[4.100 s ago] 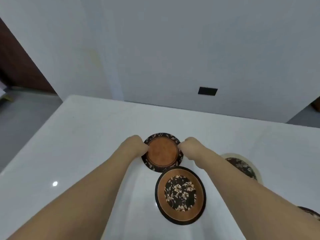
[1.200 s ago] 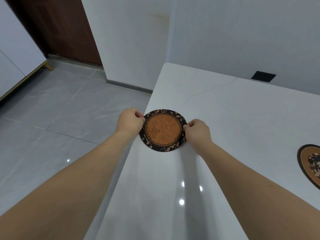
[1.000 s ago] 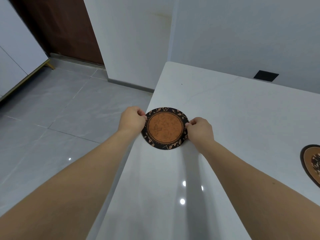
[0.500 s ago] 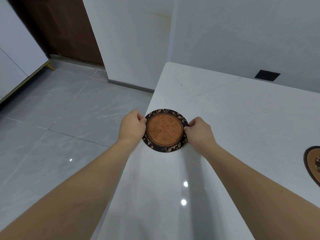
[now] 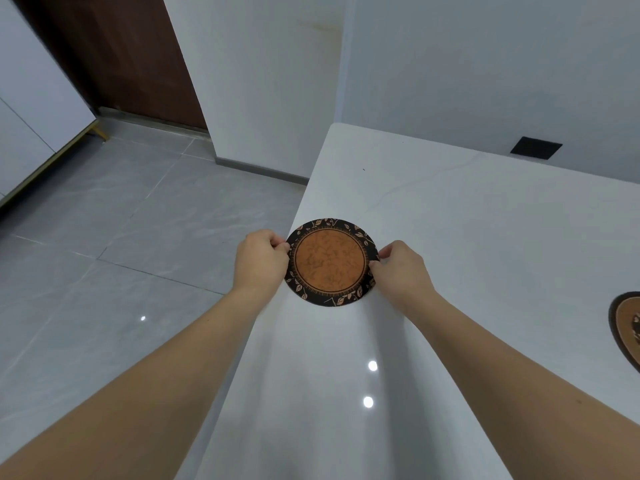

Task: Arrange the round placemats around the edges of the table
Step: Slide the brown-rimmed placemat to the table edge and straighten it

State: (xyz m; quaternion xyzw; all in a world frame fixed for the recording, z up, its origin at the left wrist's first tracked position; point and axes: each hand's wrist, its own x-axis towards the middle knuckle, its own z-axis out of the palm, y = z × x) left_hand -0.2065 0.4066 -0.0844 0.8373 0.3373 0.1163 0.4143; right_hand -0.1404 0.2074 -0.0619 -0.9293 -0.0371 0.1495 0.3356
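A round placemat (image 5: 330, 262) with an orange centre and a black leaf-patterned border lies at the left edge of the white table (image 5: 450, 237), its left rim right at the table's edge. My left hand (image 5: 261, 259) pinches its left rim and my right hand (image 5: 401, 268) pinches its right rim. A second round placemat (image 5: 625, 323), brown with a dark rim, lies on the table at the right border of the view, partly cut off.
Left of the table the grey tiled floor (image 5: 121, 237) drops away. A white wall (image 5: 485, 64) stands behind the table with a black socket plate (image 5: 535, 147). A dark wooden door (image 5: 131, 57) and white cabinets are at the far left.
Since four seconds ago I have carried the placemat from the table's middle to its left edge. Over the last second it only shifted slightly near the edge, both hands staying on its rim.
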